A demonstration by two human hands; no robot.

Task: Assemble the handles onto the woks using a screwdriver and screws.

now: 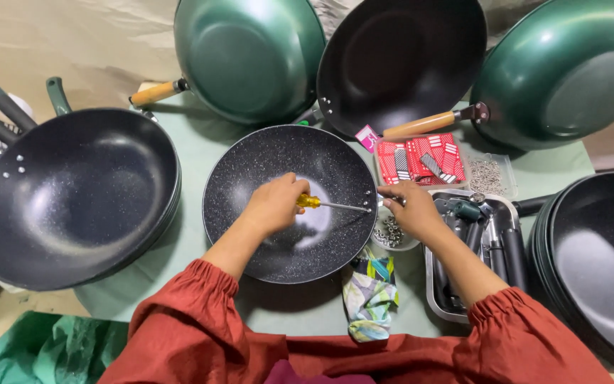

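1. Left hand: we see its fingers wrapped around a yellow-handled screwdriver, the shaft lying across the speckled black pan towards its right rim.
2. Right hand: fingertips pinched narrow at that rim, on something too small to tell.
3. Pan: centre of the green table.
4. Nearby: small bowl of metal hardware, red packet tray, metal tray of black handles.

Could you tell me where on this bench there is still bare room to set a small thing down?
Bare green table shows between the speckled pan, the stacked pans and the upturned green pan. The right side is crowded: metal tray, red packets, patterned cloth.
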